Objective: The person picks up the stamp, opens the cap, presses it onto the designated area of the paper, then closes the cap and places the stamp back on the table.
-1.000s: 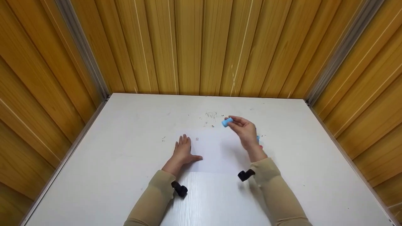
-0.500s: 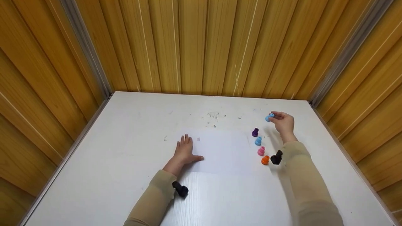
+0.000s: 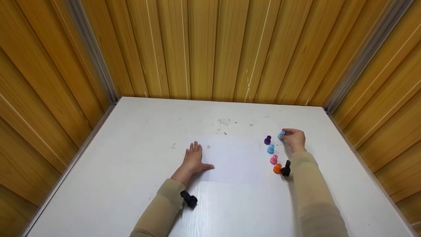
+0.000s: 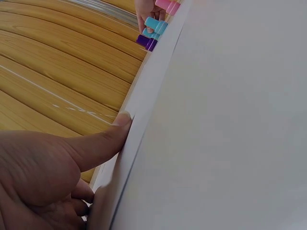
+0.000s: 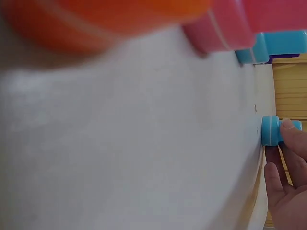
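Note:
My left hand (image 3: 192,161) lies spread, fingers straight, on the left edge of a white paper sheet (image 3: 235,163). A small faint printed mark (image 3: 208,146) shows on the sheet near those fingers. To the right of the sheet, my right hand (image 3: 295,140) pinches a light blue toy stamp (image 5: 270,130) by its narrow handle. It stands upright, its wide base at the table surface in the right wrist view. Beside it, a purple stamp (image 3: 267,140), a second light blue stamp (image 3: 271,149), a pink stamp (image 3: 274,159) and an orange stamp (image 3: 277,168) form a slanting row.
The white table (image 3: 115,158) carries dark scuffs (image 3: 224,122) behind the sheet. Wood-patterned panels (image 3: 197,49) enclose its back and sides. A black wrist camera (image 3: 286,169) on the right sleeve hangs close to the orange stamp.
My right hand has carried the light blue stamp from above the sheet to the right, then lowered it beside the row, uncovering the other stamps. My left hand has stayed in place.

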Demonstrator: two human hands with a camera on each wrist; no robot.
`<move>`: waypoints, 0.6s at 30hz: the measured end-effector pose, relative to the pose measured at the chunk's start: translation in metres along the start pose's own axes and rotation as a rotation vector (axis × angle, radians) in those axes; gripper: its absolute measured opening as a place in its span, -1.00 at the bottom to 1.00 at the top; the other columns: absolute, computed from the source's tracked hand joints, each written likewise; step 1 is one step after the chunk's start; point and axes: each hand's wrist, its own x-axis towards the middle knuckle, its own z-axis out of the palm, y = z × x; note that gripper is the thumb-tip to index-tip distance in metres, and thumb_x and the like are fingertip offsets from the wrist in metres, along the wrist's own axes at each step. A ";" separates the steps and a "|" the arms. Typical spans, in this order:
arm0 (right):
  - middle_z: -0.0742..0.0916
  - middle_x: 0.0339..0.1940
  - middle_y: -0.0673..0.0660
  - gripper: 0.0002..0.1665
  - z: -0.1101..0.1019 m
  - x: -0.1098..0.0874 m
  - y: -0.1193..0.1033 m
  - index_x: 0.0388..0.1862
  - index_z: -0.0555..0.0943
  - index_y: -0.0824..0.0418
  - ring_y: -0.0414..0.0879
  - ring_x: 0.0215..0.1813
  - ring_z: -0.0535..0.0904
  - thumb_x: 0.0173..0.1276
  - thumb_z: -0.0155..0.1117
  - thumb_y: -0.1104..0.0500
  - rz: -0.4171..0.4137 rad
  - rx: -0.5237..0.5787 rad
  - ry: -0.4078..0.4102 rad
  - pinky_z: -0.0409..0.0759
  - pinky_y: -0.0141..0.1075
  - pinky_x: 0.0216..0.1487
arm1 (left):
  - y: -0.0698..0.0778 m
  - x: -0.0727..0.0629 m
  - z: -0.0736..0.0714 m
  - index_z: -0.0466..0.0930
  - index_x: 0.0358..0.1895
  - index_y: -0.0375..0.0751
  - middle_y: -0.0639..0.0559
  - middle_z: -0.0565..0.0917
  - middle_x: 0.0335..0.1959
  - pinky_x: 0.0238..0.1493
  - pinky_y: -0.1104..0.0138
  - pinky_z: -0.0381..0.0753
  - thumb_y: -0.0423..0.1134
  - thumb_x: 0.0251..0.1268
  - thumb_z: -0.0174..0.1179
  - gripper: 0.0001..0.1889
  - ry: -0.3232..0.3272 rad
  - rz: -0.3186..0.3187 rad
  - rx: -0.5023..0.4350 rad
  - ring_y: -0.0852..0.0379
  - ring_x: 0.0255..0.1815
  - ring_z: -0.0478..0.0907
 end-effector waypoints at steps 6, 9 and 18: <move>0.53 0.50 0.28 -0.34 -0.005 -0.004 -0.002 0.52 0.42 0.22 0.13 0.53 0.45 0.46 0.26 0.39 -0.012 0.023 -0.011 0.41 -0.14 0.58 | -0.001 0.001 0.000 -0.05 0.61 -0.50 -0.38 -0.15 0.69 0.75 -0.04 -0.26 0.12 0.14 0.52 0.21 -0.004 0.000 -0.008 -0.26 0.74 -0.29; 0.51 0.53 0.24 -0.32 -0.012 -0.011 -0.006 0.55 0.38 0.21 0.09 0.55 0.43 0.48 0.27 0.34 -0.024 0.074 0.040 0.42 -0.17 0.56 | -0.001 0.001 0.000 -0.06 0.61 -0.50 -0.37 -0.15 0.70 0.75 -0.04 -0.27 0.12 0.14 0.51 0.21 -0.006 0.004 -0.010 -0.26 0.74 -0.29; 0.78 -0.05 -0.25 -0.27 -0.050 -0.056 0.001 0.45 0.50 0.14 -0.36 0.07 0.68 0.37 0.46 -0.05 -0.012 0.249 -0.174 0.54 -0.41 0.41 | -0.001 0.001 0.001 -0.05 0.61 -0.50 -0.37 -0.15 0.70 0.75 -0.05 -0.26 0.12 0.15 0.51 0.20 -0.009 0.003 0.007 -0.26 0.74 -0.28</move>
